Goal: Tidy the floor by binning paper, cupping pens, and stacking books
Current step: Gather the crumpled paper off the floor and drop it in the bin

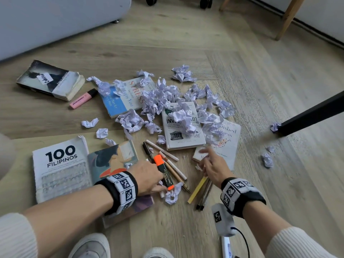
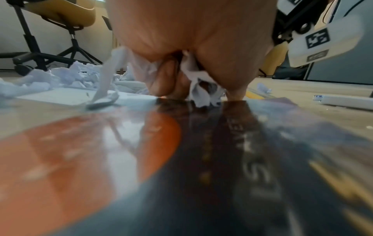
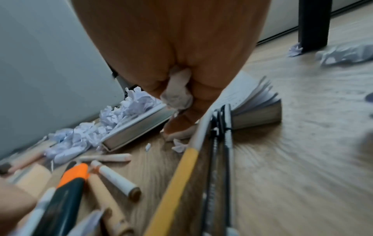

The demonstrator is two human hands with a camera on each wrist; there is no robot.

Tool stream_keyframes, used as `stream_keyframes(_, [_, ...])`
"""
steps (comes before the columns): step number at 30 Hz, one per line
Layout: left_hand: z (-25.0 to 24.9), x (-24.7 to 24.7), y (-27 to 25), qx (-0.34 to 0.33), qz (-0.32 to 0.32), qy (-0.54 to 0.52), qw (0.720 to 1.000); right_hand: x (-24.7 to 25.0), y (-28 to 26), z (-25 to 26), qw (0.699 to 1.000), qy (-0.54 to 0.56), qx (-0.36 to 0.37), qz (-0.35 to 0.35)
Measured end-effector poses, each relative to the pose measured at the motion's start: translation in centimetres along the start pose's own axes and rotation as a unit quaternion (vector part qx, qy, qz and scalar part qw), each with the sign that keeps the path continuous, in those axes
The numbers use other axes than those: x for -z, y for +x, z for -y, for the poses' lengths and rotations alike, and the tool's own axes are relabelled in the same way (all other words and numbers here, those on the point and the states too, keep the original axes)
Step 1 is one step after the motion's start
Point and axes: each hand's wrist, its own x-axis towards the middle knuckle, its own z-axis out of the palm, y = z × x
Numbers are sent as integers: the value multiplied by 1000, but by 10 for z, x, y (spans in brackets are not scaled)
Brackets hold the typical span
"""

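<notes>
Hands loaded with paper scraps, no bin in view.
Left hand (image 1: 149, 178) clutching crumpled paper (image 2: 199, 89) beside orange highlighter (image 1: 163, 172); right hand (image 1: 214, 168) curled round a wad (image 3: 177, 95), forefinger out. Paper heap (image 1: 167, 97) at 12 o'clock, pens (image 1: 175, 166) between hands. Risk: overfilled fists shedding scraps or dragging pens along.

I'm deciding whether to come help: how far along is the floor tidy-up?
Nothing looks finished. Books such as 100 Filipinos lie unstacked, and crumpled paper covers the floor; no bin or cup is in view. In hand: the left hand and the right hand each hold paper scraps. Left: the pens, the pink highlighter, nearly all the paper, and stacking.
</notes>
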Motion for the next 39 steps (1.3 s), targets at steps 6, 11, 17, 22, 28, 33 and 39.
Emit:
stream_keyframes(6, [4,-12,-10,-75,-12,7,997,-30,-39,3,961,-188,179,93])
stream_keyframes(11, [-14,-6,-7,-96,-83,-49,991,-51,-42,-4,914,-286,247,147])
stream_keyframes(17, [-17,-4,-1,-101,-79,-35,991,-22,-34,2,984,-90,149,-36])
stream_keyframes(22, [-17,-5,4,-122,-81,-11,989,-3,-16,-21,992,-18,5,-128])
stream_keyframes(28, [-14,-9,8,-134,-99,-3,986,-13,-21,-22,976,-183,72,-94])
stream_keyframes(33, [2,-16,17,-115,-185,-26,976,-17,-13,-12,928,-359,87,-38])
stream_keyframes(39, [3,17,24,-28,-147,-57,987,-20,-3,-2,941,-316,119,-19])
